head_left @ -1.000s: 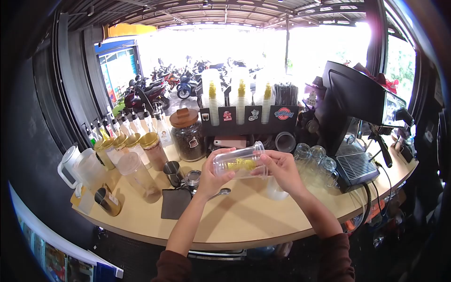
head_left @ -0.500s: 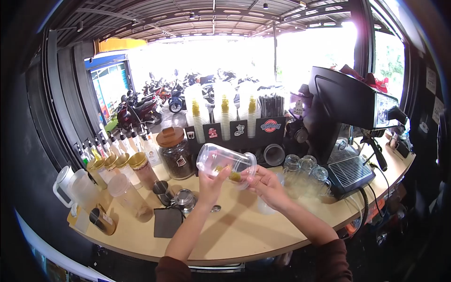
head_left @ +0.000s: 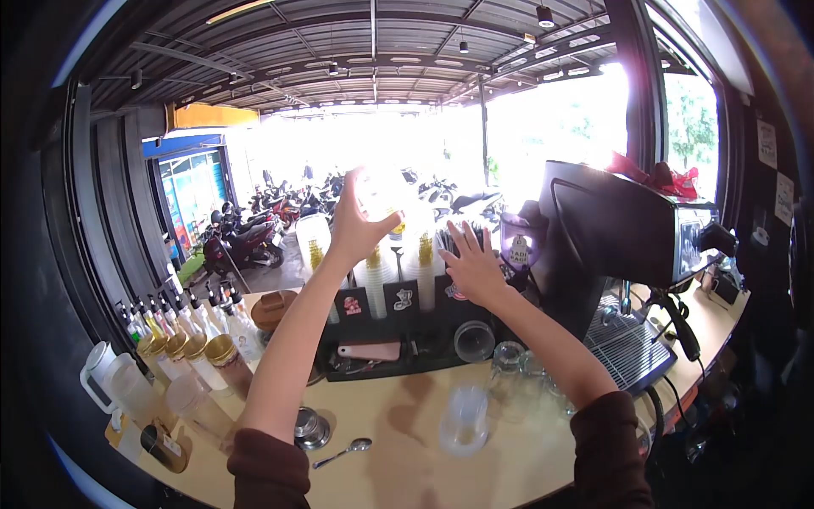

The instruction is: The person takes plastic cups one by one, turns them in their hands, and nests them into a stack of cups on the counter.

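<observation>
My left hand is raised above the cup holder, thumb and fingers curved around a clear plastic cup with a yellow print. Glare washes out most of that cup. Below it stand stacks of clear plastic cups in a black holder with stickers. My right hand holds nothing; its fingers are spread in front of the black straws and beside the rightmost cup stack. A clear plastic container stands on the counter below.
A coffee machine stands at the right, with glass mugs beside it. A spoon and a metal filter lie on the counter. Gold-lidded jars, pump bottles and pitchers crowd the left.
My left hand has carried the cup up and forward from above the counter to above the stacks. My right hand has let go of the cup and moved forward, fingers spreading. The view has shifted.
</observation>
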{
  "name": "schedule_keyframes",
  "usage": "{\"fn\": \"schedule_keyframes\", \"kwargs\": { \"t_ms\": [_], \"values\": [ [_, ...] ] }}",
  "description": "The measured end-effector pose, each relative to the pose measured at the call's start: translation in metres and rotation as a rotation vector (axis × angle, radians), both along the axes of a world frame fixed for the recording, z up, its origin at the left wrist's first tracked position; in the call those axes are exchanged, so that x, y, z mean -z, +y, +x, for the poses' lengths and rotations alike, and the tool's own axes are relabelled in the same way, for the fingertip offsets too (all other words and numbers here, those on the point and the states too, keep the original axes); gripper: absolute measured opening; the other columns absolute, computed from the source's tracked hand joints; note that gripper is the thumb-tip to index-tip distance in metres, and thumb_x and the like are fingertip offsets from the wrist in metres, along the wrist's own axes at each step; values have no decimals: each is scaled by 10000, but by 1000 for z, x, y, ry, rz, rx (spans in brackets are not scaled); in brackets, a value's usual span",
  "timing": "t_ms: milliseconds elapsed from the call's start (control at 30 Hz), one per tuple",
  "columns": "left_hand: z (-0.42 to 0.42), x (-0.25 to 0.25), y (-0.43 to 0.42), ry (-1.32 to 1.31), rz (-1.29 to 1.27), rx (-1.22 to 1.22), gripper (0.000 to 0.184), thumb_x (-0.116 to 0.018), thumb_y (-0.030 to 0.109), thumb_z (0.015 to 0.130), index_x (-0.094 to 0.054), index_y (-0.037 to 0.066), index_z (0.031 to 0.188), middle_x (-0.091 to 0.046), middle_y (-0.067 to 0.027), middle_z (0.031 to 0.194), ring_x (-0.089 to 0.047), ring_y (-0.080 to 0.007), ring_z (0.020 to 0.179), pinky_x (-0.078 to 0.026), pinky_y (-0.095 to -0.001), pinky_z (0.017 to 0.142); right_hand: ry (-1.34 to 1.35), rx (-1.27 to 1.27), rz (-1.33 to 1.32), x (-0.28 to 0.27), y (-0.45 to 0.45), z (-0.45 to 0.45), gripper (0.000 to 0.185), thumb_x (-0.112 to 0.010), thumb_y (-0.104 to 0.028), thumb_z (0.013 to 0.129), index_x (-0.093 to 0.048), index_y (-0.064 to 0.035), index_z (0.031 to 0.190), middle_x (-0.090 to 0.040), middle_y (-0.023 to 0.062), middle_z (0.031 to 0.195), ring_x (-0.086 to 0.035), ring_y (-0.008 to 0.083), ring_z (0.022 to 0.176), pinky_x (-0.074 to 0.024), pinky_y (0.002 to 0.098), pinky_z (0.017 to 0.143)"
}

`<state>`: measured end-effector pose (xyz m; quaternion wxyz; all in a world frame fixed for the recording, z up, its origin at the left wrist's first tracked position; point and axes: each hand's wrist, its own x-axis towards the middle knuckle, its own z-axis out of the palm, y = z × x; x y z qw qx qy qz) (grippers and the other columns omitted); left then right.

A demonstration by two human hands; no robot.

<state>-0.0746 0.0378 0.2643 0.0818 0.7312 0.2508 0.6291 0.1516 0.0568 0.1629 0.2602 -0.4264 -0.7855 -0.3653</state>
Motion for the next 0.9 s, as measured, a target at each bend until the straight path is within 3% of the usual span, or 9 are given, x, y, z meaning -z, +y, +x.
{"fn": "schedule_keyframes", "kwargs": {
  "t_ms": [167, 200, 400, 567, 667, 733, 900],
  "values": [
    [13, -13, 57, 278, 66, -170, 877, -746, 252, 622, -294, 35, 1342, -525, -179, 1197, -493, -299, 1149, -289, -441, 1029, -82, 50, 9, -5, 50, 6, 297, -529, -228, 832, -646, -129, 1087, -181, 150, 1502, -155, 344, 1385, -83, 636, 1065],
    [14, -16, 61, 325, -9, -150, 868, -789, 236, 633, -310, 62, 1335, -443, -174, 1293, -422, -273, 1227, -323, -398, 1036, -104, 33, 39, -4, 56, 6, 297, -548, -256, 835, -639, -132, 1090, -187, 143, 1500, -144, 340, 1388, -90, 635, 1065],
    [23, -22, 84, 417, -203, -162, 886, -824, 285, 616, -350, 52, 1327, -448, -186, 1308, -424, -274, 1233, -347, -391, 1025, -161, 69, 95, -2, 69, 5, 310, -560, -303, 843, -629, -139, 1097, -207, 146, 1490, -130, 329, 1391, -87, 636, 1066],
    [27, -4, 103, 487, -277, -90, 944, -842, 343, 602, -343, 52, 1349, -451, -187, 1309, -437, -274, 1221, -374, -380, 1010, -37, -13, 172, 3, 75, 9, 258, -547, -253, 818, -654, -113, 1006, -280, 162, 1459, -212, 331, 1368, -82, 640, 1067],
    [28, 0, 100, 520, -406, -142, 959, -844, 348, 597, -338, 51, 1356, -461, -185, 1302, -481, -263, 1178, -455, -363, 927, -25, -25, 168, 4, 76, 11, 266, -551, -240, 807, -652, -112, 1016, -294, 169, 1450, -228, 337, 1360, -84, 640, 1066],
    [28, 5, 107, 534, -453, -148, 959, -845, 356, 596, -342, 40, 1350, -478, -179, 1286, -525, -250, 1124, -520, -337, 807, -19, -33, 171, 4, 74, 12, 267, -551, -232, 803, -652, -112, 1019, -299, 170, 1447, -232, 339, 1358, -85, 639, 1066],
    [32, 19, 117, 553, -405, -203, 961, -844, 369, 594, -350, 20, 1339, -490, -184, 1278, -523, -249, 1137, -498, -348, 858, 14, -63, 148, 8, 73, 9, 276, -546, -207, 797, -644, -103, 1033, -305, 177, 1442, -238, 345, 1355, -82, 639, 1066]
  ]
}}
